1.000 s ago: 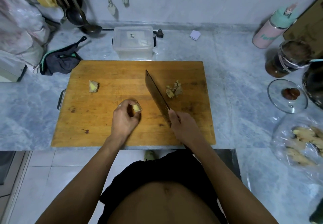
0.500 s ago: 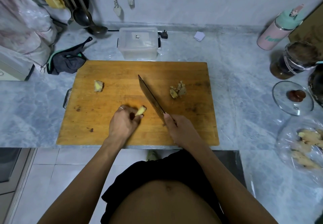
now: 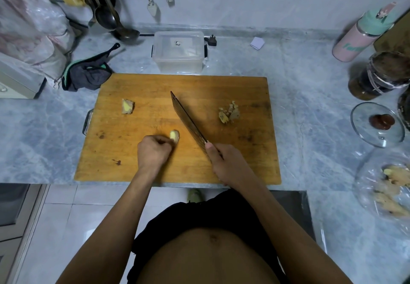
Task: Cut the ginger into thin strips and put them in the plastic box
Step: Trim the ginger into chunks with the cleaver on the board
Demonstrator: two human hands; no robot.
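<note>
Wooden board (image 3: 137, 164) on the grey marble counter (image 3: 310, 97), long side toward me. My left hand (image 3: 154, 151) sits near the board's middle, fingers curled over a ginger piece (image 3: 174, 136), pinning it to the wood; the pale cut face pokes out past my fingertips, toward the blade. My right hand (image 3: 226, 161) is wrapped round the cleaver (image 3: 188, 120) handle, thumb laid up along the base of the blade. Blade runs diagonally up and left from that hand, tip pointing toward the board's far edge. It stands just right of the held ginger, with a gap between; can't tell whether the edge touches the wood.

Second ginger chunk (image 3: 127, 106) lies on the left part of the board, apart from both hands. Trimmings (image 3: 229, 113), brownish and heaped, lie on the right part, beyond the blade.

Plastic box (image 3: 178, 50), clear, lid on, stands on the counter just past the board's far edge, near its middle.

Dark cloth (image 3: 86, 74) bunched by the board's far-left corner. Ladle (image 3: 115, 20) leans at the wall behind it. Far right: pink bottle (image 3: 359, 35) with green cap, dark jar (image 3: 381, 75), glass lid (image 3: 377, 124) lying knob up, and a clear bag (image 3: 386, 186) of whole ginger roots near the counter's front.
</note>
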